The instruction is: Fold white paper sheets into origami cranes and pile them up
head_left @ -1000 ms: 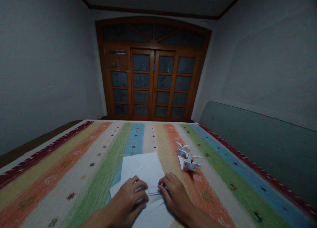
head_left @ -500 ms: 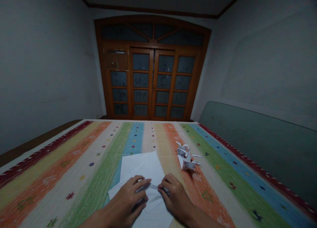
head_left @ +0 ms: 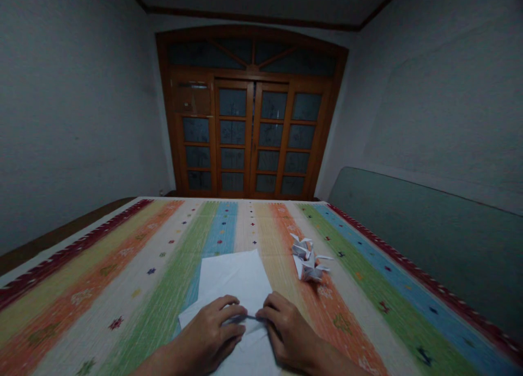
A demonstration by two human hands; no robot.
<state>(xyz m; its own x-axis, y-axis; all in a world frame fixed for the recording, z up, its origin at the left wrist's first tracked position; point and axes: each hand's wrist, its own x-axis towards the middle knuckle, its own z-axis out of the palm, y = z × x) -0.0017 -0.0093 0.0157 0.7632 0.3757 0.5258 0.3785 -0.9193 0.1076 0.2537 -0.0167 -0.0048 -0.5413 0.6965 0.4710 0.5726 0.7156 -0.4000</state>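
A thin folded piece of white paper (head_left: 252,317) stretches between my hands, its edge turned toward me and most of it hidden by the fingers. My left hand (head_left: 212,329) pinches its left end between thumb and fingers. At the right end, my right hand (head_left: 289,327) has it in a similar pinch. Both hands hover close above or rest on white paper sheets (head_left: 231,272), which lie overlapping at slightly different angles. To the right of them, folded white paper cranes (head_left: 312,268) sit bunched together on the cloth.
A striped, multicoloured cloth (head_left: 163,278) covers the table. Along the right side runs a grey-green board or panel (head_left: 408,218). Wooden double doors with glass panes (head_left: 253,136) stand beyond the far edge, between pale walls.
Both hands have shifted slightly toward me and closer together. The folded paper has turned from showing a flat face to a thin dark edge. The cranes and sheets have stayed put.
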